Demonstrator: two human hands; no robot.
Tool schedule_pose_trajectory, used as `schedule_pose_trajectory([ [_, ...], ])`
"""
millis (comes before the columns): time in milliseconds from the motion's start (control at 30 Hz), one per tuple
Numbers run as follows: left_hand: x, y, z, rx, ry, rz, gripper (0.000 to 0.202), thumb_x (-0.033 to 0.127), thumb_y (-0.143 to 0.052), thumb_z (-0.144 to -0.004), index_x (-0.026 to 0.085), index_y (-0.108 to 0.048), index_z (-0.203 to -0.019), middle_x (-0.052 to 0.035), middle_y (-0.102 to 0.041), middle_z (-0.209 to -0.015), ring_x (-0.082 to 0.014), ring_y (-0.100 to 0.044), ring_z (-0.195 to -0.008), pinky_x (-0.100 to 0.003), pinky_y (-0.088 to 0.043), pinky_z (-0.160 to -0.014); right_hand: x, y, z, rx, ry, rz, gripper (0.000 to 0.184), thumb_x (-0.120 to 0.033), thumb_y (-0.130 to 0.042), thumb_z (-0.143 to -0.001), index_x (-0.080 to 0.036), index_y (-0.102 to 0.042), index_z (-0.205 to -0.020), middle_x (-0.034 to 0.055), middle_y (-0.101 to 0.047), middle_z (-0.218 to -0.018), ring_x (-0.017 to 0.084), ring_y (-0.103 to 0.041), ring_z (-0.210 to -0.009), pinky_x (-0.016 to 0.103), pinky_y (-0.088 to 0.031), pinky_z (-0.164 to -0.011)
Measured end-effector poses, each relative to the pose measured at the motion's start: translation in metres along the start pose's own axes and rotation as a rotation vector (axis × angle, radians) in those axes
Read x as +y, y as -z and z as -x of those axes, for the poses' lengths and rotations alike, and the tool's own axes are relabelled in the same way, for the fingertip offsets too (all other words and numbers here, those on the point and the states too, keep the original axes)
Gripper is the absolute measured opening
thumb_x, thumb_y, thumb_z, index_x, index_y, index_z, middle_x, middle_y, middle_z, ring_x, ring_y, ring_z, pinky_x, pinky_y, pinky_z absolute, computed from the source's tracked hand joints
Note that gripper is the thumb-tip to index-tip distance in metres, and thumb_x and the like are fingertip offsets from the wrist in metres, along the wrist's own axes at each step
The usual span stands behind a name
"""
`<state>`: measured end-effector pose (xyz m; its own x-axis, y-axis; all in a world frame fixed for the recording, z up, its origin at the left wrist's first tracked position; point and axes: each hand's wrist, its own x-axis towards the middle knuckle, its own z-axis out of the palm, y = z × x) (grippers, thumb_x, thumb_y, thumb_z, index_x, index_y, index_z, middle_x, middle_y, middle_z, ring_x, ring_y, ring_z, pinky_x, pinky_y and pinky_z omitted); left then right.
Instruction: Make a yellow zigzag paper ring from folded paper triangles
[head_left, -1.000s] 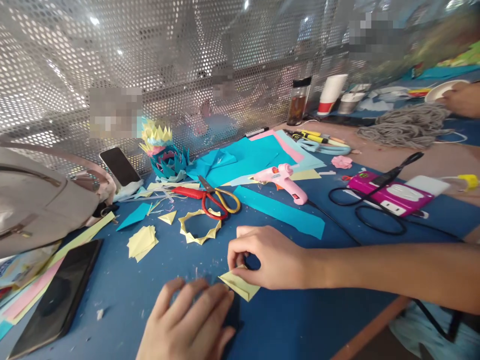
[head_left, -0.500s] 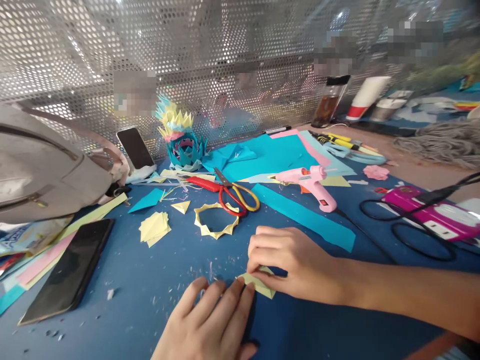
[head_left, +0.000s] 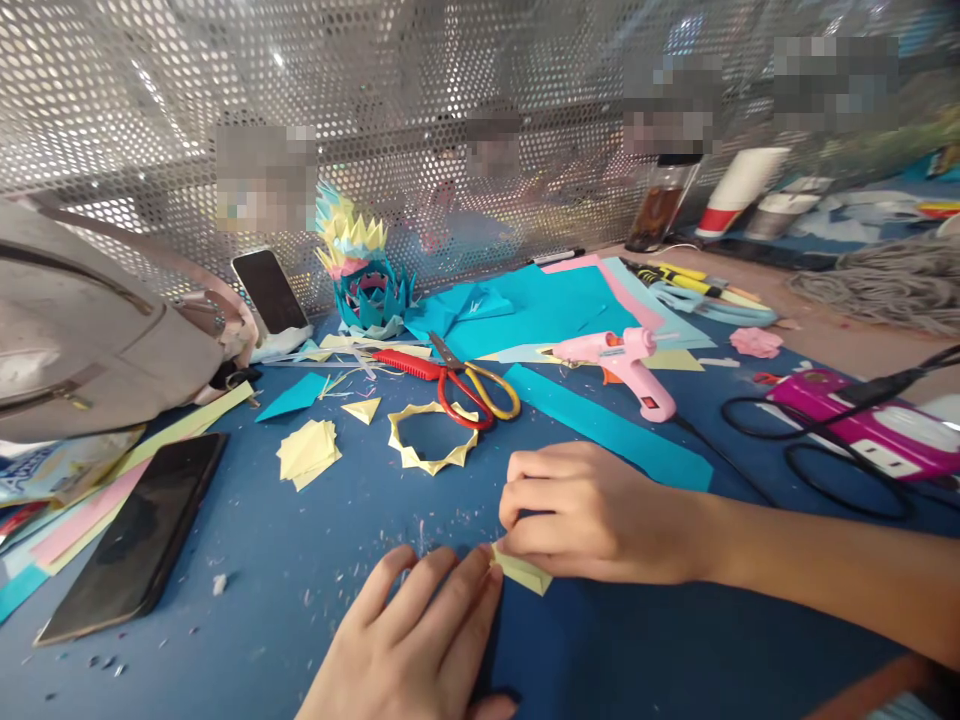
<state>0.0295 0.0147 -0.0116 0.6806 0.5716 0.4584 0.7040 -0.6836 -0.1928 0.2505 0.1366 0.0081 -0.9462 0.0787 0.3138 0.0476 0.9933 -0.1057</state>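
A small folded piece of pale yellow paper [head_left: 526, 572] lies on the blue table between my two hands. My right hand [head_left: 592, 515] has its fingers curled and pressed together on the paper's upper edge, covering part of it. From the left, my left hand [head_left: 420, 635] lies with extended fingers, its index fingertip touching the paper's left end. Beyond them sits a ring of pointed yellow paper pieces [head_left: 433, 465]. Left of the ring are a stack of yellow paper squares [head_left: 307, 452] and a single yellow triangle [head_left: 363, 410]. Scissors [head_left: 469, 385] with red and yellow handles lie just behind the ring.
A pink glue gun [head_left: 637, 375] rests right of a blue paper strip [head_left: 600, 425]. A black phone [head_left: 135, 540] lies at left near a bag [head_left: 97, 330]. At the back stands a layered spiky paper model [head_left: 367, 290]. A magenta power strip [head_left: 847, 420] with black cables is at right.
My right hand has shifted slightly up and closed in toward my left fingertips along the yellow paper's upper edge. My left hand stays nearly in place.
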Motion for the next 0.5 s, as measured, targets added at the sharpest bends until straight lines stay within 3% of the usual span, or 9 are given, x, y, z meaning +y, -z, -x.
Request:
schedule_pose_trajectory([
  [67, 0.003, -0.006, 0.003, 0.009, 0.02, 0.02, 0.044, 0.046, -0.04, -0.1, 0.016, -0.068, -0.118, 0.0005, -0.073, -0.116, -0.0183, -0.059, -0.098, -0.034, -0.037, -0.089, 0.001, 0.002, 0.0, -0.013, 0.008, 0.002, 0.025, -0.026, -0.05, -0.098, -0.019, -0.065, -0.079, -0.0003, -0.065, -0.085, 0.015, -0.048, -0.078, 0.03, -0.03, -0.063],
  [167, 0.008, -0.018, 0.009, 0.13, 0.106, 0.069, 0.048, 0.044, -0.033, -0.102, 0.015, -0.068, -0.116, -0.0023, -0.073, -0.114, -0.0199, -0.058, -0.098, -0.036, -0.035, -0.093, 0.003, 0.004, 0.0, -0.031, 0.02, 0.024, 0.026, -0.029, -0.052, -0.098, -0.021, -0.064, -0.077, -0.0012, -0.064, -0.083, 0.015, -0.044, -0.074, 0.031, -0.028, -0.063],
  [500, 0.006, -0.02, 0.012, 0.04, 0.074, 0.156, 0.047, 0.044, -0.04, -0.098, 0.012, -0.06, -0.128, -0.0097, -0.07, -0.117, -0.0221, -0.058, -0.091, -0.039, -0.037, -0.089, 0.005, 0.027, 0.0, -0.235, -0.041, 0.014, 0.024, -0.026, -0.057, -0.095, -0.021, -0.066, -0.074, -0.0011, -0.059, -0.07, 0.015, -0.04, -0.07, 0.032, -0.022, -0.06],
])
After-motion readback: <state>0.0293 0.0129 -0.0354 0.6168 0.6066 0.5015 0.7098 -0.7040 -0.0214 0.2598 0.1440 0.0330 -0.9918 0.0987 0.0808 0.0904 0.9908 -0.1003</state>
